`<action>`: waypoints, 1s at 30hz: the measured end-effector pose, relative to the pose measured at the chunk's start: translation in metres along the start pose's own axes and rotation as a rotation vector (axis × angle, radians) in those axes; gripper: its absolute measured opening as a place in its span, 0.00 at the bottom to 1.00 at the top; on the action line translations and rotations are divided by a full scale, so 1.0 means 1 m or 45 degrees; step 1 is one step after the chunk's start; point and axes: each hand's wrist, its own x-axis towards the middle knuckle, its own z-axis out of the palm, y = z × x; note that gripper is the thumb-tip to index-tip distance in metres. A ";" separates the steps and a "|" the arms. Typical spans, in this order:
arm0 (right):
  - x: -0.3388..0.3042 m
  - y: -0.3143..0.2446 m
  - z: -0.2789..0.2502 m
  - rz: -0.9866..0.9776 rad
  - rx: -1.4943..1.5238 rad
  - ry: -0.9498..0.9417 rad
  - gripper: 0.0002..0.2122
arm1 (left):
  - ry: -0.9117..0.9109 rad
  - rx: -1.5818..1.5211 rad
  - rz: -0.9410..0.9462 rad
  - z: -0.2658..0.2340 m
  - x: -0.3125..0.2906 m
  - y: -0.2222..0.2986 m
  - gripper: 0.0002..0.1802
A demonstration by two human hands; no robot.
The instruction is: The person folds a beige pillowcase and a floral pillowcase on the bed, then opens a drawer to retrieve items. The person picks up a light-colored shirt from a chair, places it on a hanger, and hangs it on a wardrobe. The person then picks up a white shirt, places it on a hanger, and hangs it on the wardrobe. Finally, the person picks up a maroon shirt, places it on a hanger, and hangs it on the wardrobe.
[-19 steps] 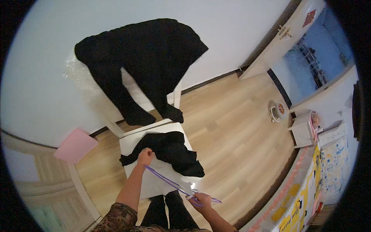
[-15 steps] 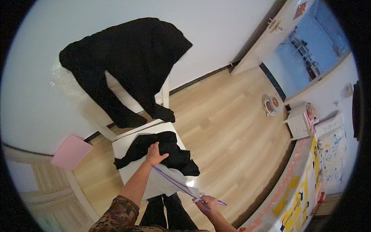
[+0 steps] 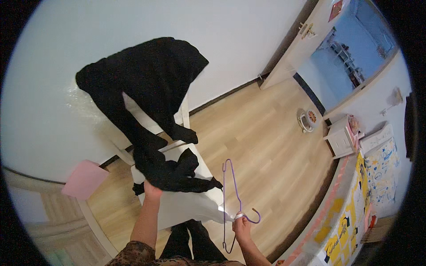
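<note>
My left hand (image 3: 153,190) is at the near edge of a bunched black garment (image 3: 175,173) and lifts part of it. Cloth hides those fingertips. Underneath is the white seat of a chair (image 3: 195,201). To the right, my right hand (image 3: 241,229) grips a purple clothes hanger (image 3: 239,198) at its neck, beside the hook. The hanger stands on edge, its long bar towards the chair, with nothing hanging on it. Over the chair back drapes a larger black garment (image 3: 142,75), two long parts of it dangling towards the seat.
A pink box-like thing (image 3: 85,179) rests by the wall on the left. At right are a bed with a yellow patterned cover (image 3: 339,235) and a small white cabinet (image 3: 344,137). A round stool-like object (image 3: 307,120) stands near the open door (image 3: 297,44).
My left hand went from lying on top of the bunched garment to its near edge, raising the cloth. My right hand has turned the hanger upright, away from the seat.
</note>
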 end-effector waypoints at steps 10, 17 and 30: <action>-0.046 -0.120 0.076 -0.094 0.167 -0.628 0.17 | -0.408 2.261 0.742 0.132 -0.133 0.019 0.19; -0.080 -0.157 0.112 -0.166 -0.023 -0.913 0.07 | -0.569 2.570 0.887 0.157 -0.166 0.034 0.21; -0.137 -0.255 0.133 -0.254 0.374 -0.783 0.06 | -0.323 1.621 -0.246 0.170 -0.248 0.113 0.11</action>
